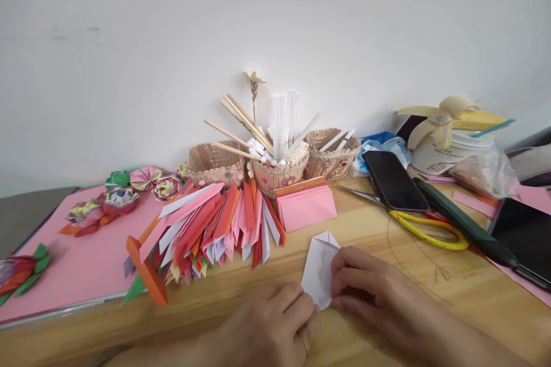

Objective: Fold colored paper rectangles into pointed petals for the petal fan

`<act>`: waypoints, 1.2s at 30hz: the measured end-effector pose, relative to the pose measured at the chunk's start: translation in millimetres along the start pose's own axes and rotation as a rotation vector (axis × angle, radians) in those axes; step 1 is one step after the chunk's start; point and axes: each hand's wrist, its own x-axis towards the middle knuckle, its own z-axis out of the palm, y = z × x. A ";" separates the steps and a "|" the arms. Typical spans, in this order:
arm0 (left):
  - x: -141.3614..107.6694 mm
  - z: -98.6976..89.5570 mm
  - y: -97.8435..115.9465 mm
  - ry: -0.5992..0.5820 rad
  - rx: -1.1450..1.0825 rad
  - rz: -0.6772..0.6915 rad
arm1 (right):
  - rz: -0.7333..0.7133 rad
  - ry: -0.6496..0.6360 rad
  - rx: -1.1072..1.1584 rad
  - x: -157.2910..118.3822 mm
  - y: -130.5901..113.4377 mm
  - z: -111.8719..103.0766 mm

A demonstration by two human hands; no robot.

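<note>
A small sheet of white paper (317,266) lies on the wooden table, its far corners folded in to the middle. My left hand (275,321) is closed at the sheet's near left edge, with the fingertips partly hidden behind the knuckles. On the opposite side, my right hand (365,281) pinches the right edge between thumb and fingers. Just beyond the sheet stands a stack of pink paper slips (306,206) with red and orange ones behind. Left of it is a heap of folded paper pieces (219,218) in red, pink, orange and white.
Three decorated baskets (215,169) stand along the wall, one with sticks and clear tubes. Folded paper flowers (121,198) rest on a pink sheet (103,258) at left. At right lie yellow-handled scissors (426,232), a phone (394,180), a dark green cutter (469,221) and a banana peel (443,117).
</note>
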 end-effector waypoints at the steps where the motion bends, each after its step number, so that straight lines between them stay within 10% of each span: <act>1: -0.7 1.7 0.7 0.020 -0.016 -0.021 | 0.021 0.000 -0.010 1.2 -1.7 -0.2; 23: -2.0 3.0 0.7 0.051 -0.025 -0.117 | 0.097 0.087 -0.156 -0.2 -2.0 17.7; 30: 7.4 -5.9 -1.3 0.020 0.109 0.085 | 0.040 0.139 -0.177 -2.3 -3.6 20.5; 36: 8.6 5.5 5.4 0.027 0.112 -0.078 | 0.033 0.154 -0.170 -1.7 -4.0 20.5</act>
